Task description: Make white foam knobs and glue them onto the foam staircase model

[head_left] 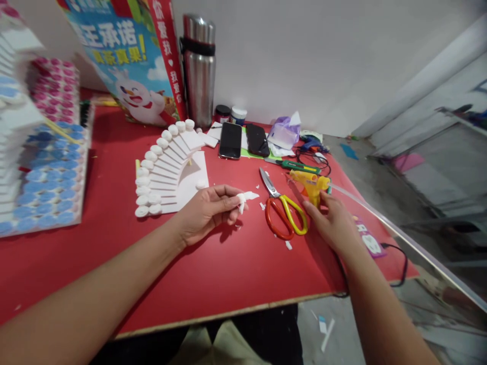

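My left hand [213, 208] is closed, pinching a small white piece [247, 196] with a pointed end, perhaps of paper or foam, between thumb and fingertips just above the table. My right hand [337, 223] is wrapped round the handle of a yellow hot glue gun [310, 183], whose nozzle points left. A long clear glue stick [403, 233] runs out of its back toward the lower right. Between the hands lie scissors [283, 213] with one red and one yellow handle. Left of my left hand, a fan-shaped white piece [167, 175] carries round white tips.
Behind are a steel flask [200, 76], two phones [230, 140], a green utility knife [300, 166] and a purple tissue pack [284, 133]. Blue and pink round pieces [53, 177] stand at the left by a printed bag [133, 66]. White scraps dot the red table [213, 284].
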Tool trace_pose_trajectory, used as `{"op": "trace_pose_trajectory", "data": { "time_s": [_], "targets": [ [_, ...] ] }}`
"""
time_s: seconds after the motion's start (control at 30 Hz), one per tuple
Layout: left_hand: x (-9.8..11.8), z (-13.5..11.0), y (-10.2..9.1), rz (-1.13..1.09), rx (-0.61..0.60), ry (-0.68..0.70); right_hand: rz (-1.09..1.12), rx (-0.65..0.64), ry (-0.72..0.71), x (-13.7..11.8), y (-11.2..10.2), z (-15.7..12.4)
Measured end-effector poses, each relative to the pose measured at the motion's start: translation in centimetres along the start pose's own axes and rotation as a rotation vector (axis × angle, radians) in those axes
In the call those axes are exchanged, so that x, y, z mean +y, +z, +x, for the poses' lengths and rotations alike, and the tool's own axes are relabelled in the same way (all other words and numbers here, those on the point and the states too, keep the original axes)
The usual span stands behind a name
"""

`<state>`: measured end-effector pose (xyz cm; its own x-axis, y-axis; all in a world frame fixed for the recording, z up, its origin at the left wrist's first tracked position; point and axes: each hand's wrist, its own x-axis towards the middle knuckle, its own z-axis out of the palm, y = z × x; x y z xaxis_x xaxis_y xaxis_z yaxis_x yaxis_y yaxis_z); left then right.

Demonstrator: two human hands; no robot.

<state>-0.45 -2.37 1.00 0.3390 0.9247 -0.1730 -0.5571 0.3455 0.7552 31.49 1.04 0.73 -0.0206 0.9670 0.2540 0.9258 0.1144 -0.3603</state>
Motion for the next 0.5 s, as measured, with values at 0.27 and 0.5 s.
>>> {"op": "trace_pose_trajectory", "data": {
  "time_s": [0.27,0.5],
  "targets": [
    [0.0,0.0,0.4,0.057,0.078,0.042,-0.043,0.271,-0.306,-7.8,-4.2,-5.5],
    [0.1,0.1,-0.1,0.155,0.127,0.067,0.569,-0.176,-0.221,-12.9,-2.3,1.4]
  ]
}}
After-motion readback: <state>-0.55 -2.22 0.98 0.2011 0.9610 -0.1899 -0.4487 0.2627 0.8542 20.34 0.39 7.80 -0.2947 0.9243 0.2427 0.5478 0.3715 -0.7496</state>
